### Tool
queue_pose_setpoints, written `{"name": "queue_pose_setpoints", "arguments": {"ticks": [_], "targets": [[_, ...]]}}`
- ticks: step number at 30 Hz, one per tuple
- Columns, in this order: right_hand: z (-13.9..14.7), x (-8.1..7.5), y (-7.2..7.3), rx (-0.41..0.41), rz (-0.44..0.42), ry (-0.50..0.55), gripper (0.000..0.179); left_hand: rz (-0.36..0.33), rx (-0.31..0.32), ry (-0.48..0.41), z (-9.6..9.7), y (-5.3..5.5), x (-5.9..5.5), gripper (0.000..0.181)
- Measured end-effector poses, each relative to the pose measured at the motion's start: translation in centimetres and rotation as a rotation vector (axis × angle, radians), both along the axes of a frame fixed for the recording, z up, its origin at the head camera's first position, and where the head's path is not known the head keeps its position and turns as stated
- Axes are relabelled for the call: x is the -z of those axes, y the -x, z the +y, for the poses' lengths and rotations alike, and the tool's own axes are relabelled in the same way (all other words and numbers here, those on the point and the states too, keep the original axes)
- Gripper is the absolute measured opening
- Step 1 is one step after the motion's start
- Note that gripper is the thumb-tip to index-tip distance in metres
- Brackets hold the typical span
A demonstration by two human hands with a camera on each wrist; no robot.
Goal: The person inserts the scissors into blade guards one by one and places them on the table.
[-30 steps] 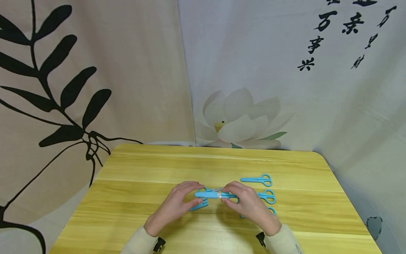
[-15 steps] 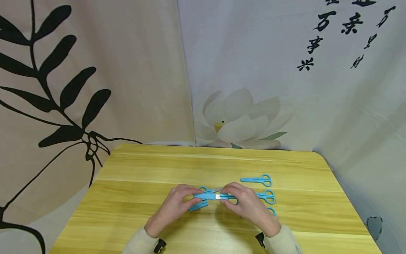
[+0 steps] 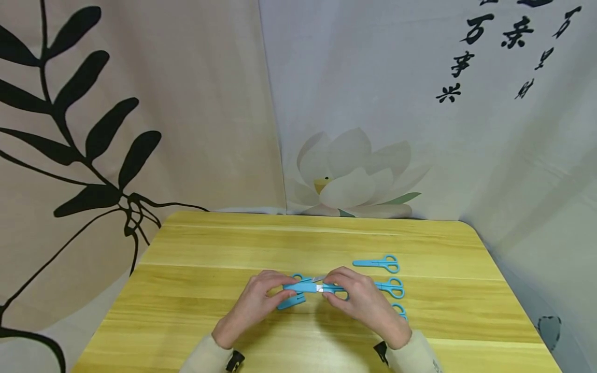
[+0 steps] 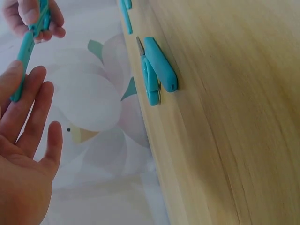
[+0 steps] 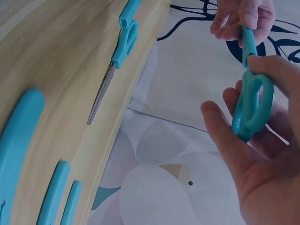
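Wooden tabletop (image 3: 224, 243) bears blue scissors (image 3: 377, 263), some partly behind the right hand (image 3: 366, 300)

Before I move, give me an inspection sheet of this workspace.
Surface: yellow wood-grain table, rounded far corners.
Job's things: raised light-blue plastic-handled scissors, silver blade showing beside narrow light-blue plastic sheath; bare-bladed light-blue scissors and loose light-blue sheath on table; three sheathed light-blue scissors at right.
Clutter: nothing seen.
Grippers: left hand pinches raised sheath; right hand holds raised scissors' handles.
Cables: nothing seen.
Surroundings: pale fabric hanging, black leaves, white flower, black characters.
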State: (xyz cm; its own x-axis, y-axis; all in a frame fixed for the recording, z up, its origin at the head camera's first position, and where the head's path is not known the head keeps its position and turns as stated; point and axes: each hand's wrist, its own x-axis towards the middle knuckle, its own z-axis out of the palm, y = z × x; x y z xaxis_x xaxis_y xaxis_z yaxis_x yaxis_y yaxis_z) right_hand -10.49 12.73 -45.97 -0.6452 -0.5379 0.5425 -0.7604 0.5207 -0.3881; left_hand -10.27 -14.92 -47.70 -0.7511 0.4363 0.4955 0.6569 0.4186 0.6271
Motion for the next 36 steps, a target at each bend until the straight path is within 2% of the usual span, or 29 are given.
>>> {"name": "queue_pose_setpoints", "arguments": {"ticks": [9, 18, 27, 36], "targets": [[-0.5, 0.1, 0.1, -0.004, 0.024, 0.003, 0.024, -0.040, -0.016, 0.003, -0.1, -0.1, 0.0, 0.026], [-0.8, 0.0, 0.1, -0.001, 0.022, 0.004, 0.023, -0.057, -0.049, 0.052, 0.0, -0.2, -0.2, 0.024], [-1.1, 0.1, 0.2, 0.020, 0.049, -0.004, 0.022, 0.027, -0.068, 0.076, 0.4, -0.1, 0.1, 0.022], [-1.0, 0.1, 0.2, 0.029, 0.059, -0.007, 0.023, 0.017, -0.065, 0.069, 0.6, -0.1, -0.2, 0.022]]}}
